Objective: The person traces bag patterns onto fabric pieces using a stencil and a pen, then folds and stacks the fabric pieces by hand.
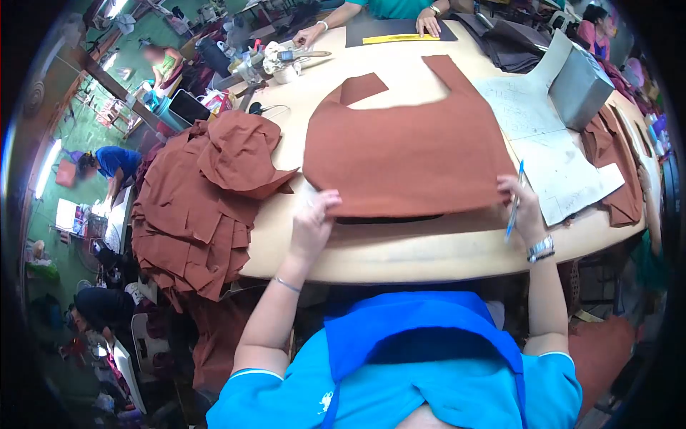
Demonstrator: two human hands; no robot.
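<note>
A brown cloth piece (407,157) with two strap-like ends lies over the pale table (429,254), its near edge slightly raised above a dark gap. My left hand (314,218) pinches its near left corner. At the near right corner, my right hand (525,207) grips the cloth, with a blue pen (515,200) also held among its fingers. To the left sits a large heap of brown cloth pieces (193,200). White paper patterns with writing (550,154) lie right of the cloth.
Across the table, a co-worker's hands (429,23) rest near a yellow ruler (400,38) on dark cloth. A grey metal block (580,89) stands on the right. A cup with brushes (286,68) and small scissors (257,109) are at the back left.
</note>
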